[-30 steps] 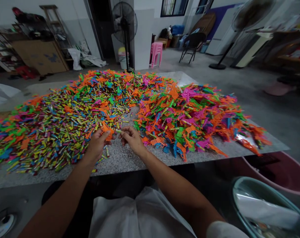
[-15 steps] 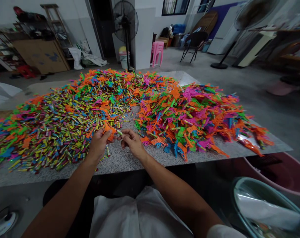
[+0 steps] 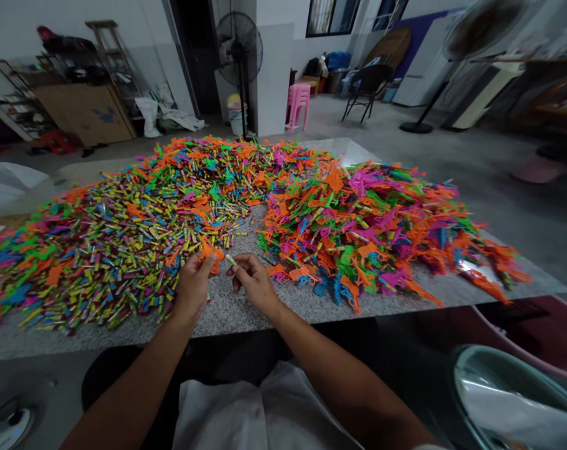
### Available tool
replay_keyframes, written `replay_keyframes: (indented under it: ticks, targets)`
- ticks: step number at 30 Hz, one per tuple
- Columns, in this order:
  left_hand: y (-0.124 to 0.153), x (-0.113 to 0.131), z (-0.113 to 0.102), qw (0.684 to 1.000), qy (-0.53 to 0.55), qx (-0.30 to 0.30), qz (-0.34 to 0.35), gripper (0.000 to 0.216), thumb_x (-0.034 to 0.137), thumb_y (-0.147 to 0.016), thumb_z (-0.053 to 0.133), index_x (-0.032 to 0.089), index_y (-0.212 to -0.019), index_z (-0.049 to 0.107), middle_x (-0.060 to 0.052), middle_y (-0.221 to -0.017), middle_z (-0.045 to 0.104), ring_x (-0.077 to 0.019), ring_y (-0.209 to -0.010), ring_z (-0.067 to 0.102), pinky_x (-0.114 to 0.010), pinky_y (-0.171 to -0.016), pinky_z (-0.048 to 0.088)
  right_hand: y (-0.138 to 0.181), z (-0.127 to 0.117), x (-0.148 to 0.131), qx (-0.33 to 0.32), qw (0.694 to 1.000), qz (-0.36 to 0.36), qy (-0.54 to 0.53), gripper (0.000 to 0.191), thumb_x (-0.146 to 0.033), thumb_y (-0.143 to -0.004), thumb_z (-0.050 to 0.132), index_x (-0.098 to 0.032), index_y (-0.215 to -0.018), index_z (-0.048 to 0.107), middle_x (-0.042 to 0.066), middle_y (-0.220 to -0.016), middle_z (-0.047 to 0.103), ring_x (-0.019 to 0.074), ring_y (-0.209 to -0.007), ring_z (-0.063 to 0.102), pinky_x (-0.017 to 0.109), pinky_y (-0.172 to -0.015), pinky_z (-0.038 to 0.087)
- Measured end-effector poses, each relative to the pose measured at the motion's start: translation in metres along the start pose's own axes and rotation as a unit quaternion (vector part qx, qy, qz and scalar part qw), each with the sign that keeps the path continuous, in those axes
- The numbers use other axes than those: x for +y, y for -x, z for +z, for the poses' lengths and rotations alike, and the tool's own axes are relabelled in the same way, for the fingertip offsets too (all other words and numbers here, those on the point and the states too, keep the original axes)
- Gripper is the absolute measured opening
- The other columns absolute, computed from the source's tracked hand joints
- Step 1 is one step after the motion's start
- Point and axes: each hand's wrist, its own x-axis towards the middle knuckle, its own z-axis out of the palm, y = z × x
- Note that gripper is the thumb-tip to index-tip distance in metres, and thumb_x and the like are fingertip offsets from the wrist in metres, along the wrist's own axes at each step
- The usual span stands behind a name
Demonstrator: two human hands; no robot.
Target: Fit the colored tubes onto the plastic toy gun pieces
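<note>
My left hand (image 3: 195,284) is closed around an orange plastic toy gun (image 3: 211,255) near the front of the table. Between the fingertips of my right hand (image 3: 254,280) is a small tube (image 3: 230,259) with a whitish-green wrapper. The tube's far end is right by the toy's front end; whether they touch I cannot tell. Beside my left hand spreads a big heap of small wrapped tubes (image 3: 128,250) in yellow, red and blue. Right of my right hand lies a pile of orange, pink, green and blue plastic toys (image 3: 358,219), some with tubes on them.
The heaps lie on a speckled grey tabletop (image 3: 245,312). Below its right edge stand a pink basin (image 3: 552,312) and a teal-rimmed tub (image 3: 471,369) with clear plastic in it. Beyond the table are a standing fan (image 3: 239,53), pink stools (image 3: 299,103) and a folding chair (image 3: 367,87).
The view has shifted slightly, so table and hands appear a little lower and further right. Both hands still hold the same toy and tube, close together.
</note>
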Motion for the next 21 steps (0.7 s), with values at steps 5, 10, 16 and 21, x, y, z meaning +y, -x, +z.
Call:
replay_keyframes:
  ticks: [5, 10, 16, 21]
  targets:
    - [-0.002, 0.003, 0.001, 1.0, 0.012, -0.019, 0.004, 0.042, 0.05, -0.078, 0.086, 0.018, -0.103, 0.076, -0.003, -0.091, 0.075, -0.0164, -0.08, 0.065, -0.028, -0.077, 0.05, 0.0, -0.002, -0.005, -0.009, 0.998, 0.042, -0.047, 0.034, -0.049, -0.093, 0.071, -0.022, -0.111, 0.058, -0.001, -0.084, 0.073, 0.0098, -0.05, 0.06, 0.025, -0.049, 0.049]
    - [-0.002, 0.004, 0.0, 1.0, -0.01, -0.025, 0.004, 0.038, 0.05, -0.078, 0.085, 0.018, -0.096, 0.074, -0.001, -0.086, 0.073, -0.0149, -0.074, 0.062, -0.027, -0.072, 0.048, 0.0, -0.004, -0.005, -0.016, 0.998, 0.047, -0.031, 0.034, -0.05, -0.093, 0.071, -0.022, -0.11, 0.06, -0.003, -0.079, 0.071, 0.0092, -0.048, 0.058, 0.023, -0.047, 0.046]
    - [0.001, -0.001, 0.005, 0.999, 0.032, 0.014, -0.032, 0.046, 0.052, -0.07, 0.088, 0.019, -0.098, 0.072, -0.002, -0.088, 0.074, -0.0152, -0.074, 0.065, -0.027, -0.068, 0.049, -0.001, 0.001, -0.004, -0.02, 0.998, 0.065, -0.006, 0.031, -0.048, -0.091, 0.067, -0.023, -0.108, 0.059, -0.008, -0.069, 0.065, 0.0084, -0.042, 0.051, 0.022, -0.042, 0.044]
    - [0.002, -0.017, 0.007, 0.993, 0.051, 0.023, -0.102, 0.05, 0.051, -0.063, 0.091, 0.017, -0.094, 0.073, -0.004, -0.088, 0.075, -0.0145, -0.071, 0.067, -0.026, -0.065, 0.05, 0.001, -0.007, 0.004, -0.039, 0.992, 0.114, 0.046, 0.027, -0.043, -0.09, 0.065, -0.023, -0.108, 0.057, -0.009, -0.066, 0.065, 0.0095, -0.04, 0.049, 0.022, -0.041, 0.045]
